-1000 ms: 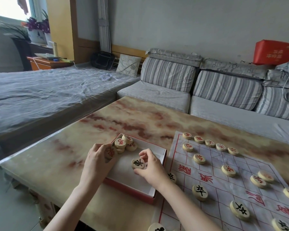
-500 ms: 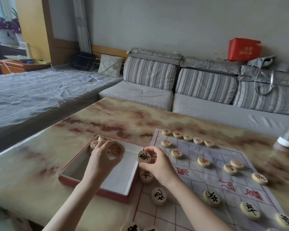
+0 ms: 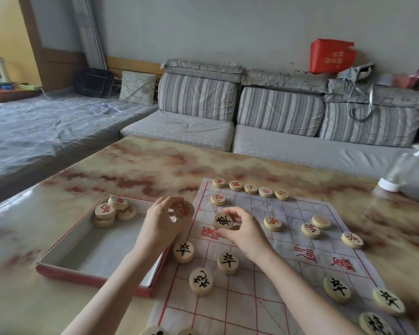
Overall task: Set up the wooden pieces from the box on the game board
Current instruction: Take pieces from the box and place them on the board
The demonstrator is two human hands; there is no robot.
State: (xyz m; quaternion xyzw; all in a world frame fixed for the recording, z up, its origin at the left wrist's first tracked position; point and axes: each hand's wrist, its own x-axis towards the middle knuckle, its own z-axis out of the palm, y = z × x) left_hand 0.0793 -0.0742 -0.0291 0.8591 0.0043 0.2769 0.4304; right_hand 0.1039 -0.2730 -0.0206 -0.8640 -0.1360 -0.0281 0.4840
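Observation:
A white cloth game board (image 3: 259, 284) with red grid lines lies on the marbled table (image 3: 140, 170). Several round wooden pieces stand on it, red-marked ones along the far edge and black-marked ones nearer me. My left hand (image 3: 161, 224) holds a red-marked piece (image 3: 184, 210) above the box's right edge. My right hand (image 3: 246, 232) grips a black-marked piece (image 3: 223, 221) above the board's left part. The shallow red-rimmed box (image 3: 92, 274) sits left of the board, with several pieces (image 3: 113, 211) stacked in its far corner.
A grey striped sofa (image 3: 228, 117) runs behind the table, with a red bag (image 3: 331, 55) on top. A grey covered bed (image 3: 34, 131) is at the left. A clear plastic bottle (image 3: 402, 171) lies at the table's far right.
Both hands moved right from the box toward the board, each carrying its piece. The camera view swung right as well.

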